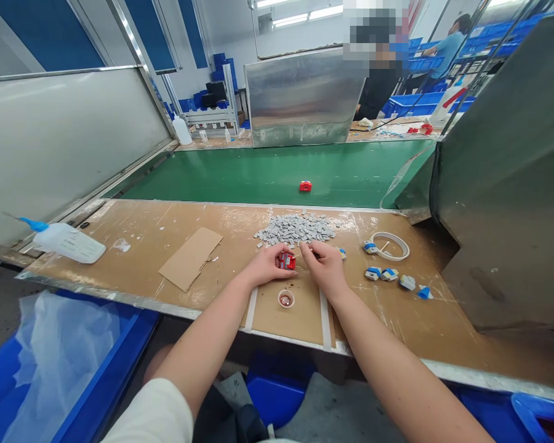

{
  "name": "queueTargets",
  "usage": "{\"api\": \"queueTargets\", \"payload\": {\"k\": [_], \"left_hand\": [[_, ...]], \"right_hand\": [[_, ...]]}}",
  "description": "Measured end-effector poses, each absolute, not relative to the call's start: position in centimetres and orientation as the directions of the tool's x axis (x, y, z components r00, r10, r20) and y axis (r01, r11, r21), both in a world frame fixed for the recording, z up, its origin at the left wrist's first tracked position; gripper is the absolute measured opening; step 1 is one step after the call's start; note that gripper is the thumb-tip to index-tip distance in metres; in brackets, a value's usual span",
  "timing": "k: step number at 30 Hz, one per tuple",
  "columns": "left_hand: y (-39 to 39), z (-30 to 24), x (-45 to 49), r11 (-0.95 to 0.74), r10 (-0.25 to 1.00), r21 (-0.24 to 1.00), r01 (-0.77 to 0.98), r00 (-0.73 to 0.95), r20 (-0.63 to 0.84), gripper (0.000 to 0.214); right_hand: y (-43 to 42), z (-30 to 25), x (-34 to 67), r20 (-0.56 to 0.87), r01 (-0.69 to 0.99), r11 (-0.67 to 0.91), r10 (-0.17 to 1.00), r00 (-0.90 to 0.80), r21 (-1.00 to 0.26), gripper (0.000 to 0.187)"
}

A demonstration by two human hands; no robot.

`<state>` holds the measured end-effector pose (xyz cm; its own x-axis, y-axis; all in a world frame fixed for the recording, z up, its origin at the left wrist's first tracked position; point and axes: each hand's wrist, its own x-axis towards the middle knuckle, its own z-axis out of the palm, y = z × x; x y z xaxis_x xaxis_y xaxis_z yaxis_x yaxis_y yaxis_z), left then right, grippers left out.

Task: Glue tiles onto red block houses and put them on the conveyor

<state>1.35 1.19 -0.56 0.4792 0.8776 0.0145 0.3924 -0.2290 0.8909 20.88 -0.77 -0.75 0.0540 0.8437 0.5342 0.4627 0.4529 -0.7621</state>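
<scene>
My left hand (268, 264) is closed around a small red toy-like piece (287, 261) with grey parts, held just above the table. Close on its right, my right hand (324, 263) pinches a thin, pale stick (298, 255) whose tip points at the red piece. Whether the tip touches it I cannot tell. Below the hands stands a small round cup (285, 299) with a little reddish-brown content. Just beyond my fingers lies a heap of small grey flat pieces (295, 229).
A green belt (240, 172) crosses behind the table, carrying another red piece (305, 186). Cardboard (191, 258) and a squeeze bottle (69, 241) lie left. Right are a white tape ring (399, 246) and several blue-and-white bits (389, 275). A co-worker (378, 86) is across the belt.
</scene>
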Motion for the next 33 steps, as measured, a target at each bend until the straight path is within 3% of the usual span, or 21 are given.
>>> {"api": "queueTargets", "payload": {"k": [15, 33], "left_hand": [[1.15, -0.3, 1.37, -0.229, 0.885, 0.891, 0.392, 0.464, 0.024, 0.048], [1.4, -1.1, 1.3, -0.175, 0.873, 0.93, 0.322, 0.487, -0.005, 0.054]], "right_hand": [[-1.01, -0.76, 20.8, 0.528, 0.468, 0.503, 0.845, -0.088, -0.727, 0.054], [-0.56, -0.1, 20.64, 0.453, 0.313, 0.405, 0.886, 0.097, -0.859, 0.063]]}}
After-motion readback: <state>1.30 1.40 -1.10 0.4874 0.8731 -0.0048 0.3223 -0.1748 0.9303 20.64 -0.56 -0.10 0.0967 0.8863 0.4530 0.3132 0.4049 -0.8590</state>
